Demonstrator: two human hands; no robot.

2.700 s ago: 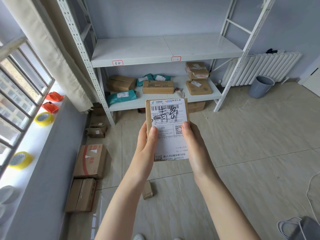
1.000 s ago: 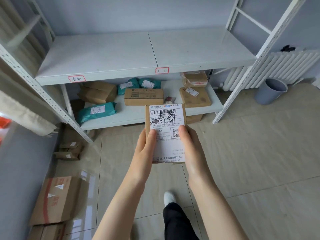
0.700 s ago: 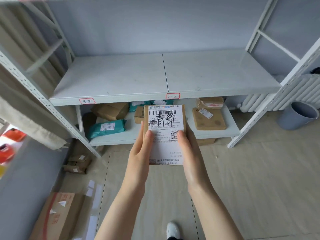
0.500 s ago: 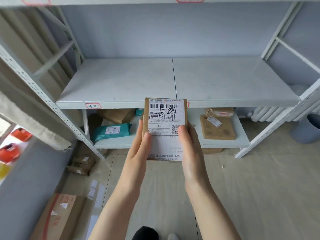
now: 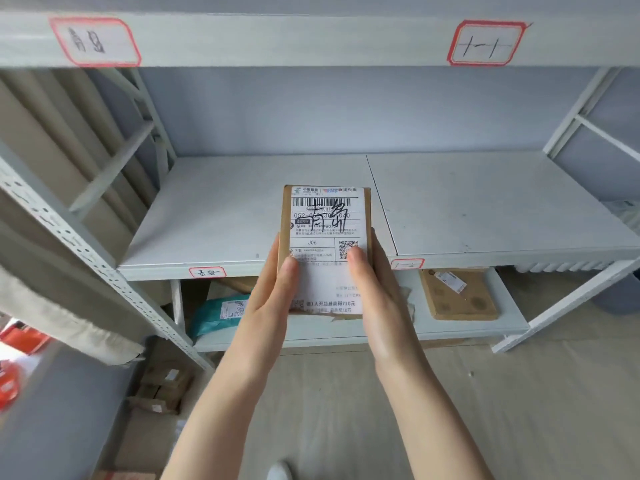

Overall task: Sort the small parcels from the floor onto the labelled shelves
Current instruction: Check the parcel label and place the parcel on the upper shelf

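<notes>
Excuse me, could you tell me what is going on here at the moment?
A person is sorting parcels and holds a small cardboard parcel in front of a white shelving unit, left hand and right hand gripping its sides. Its shipping label faces the camera, with handwriting over it. The middle shelf behind it is bare; red-bordered labels mark the shelf edges. A teal parcel and a flat brown parcel lie on the lower shelf.

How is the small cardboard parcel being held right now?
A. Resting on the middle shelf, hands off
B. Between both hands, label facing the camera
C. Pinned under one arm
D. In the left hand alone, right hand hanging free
B: the left hand and the right hand grip opposite sides of the parcel, its printed label turned to the camera, in front of the middle shelf.
</notes>
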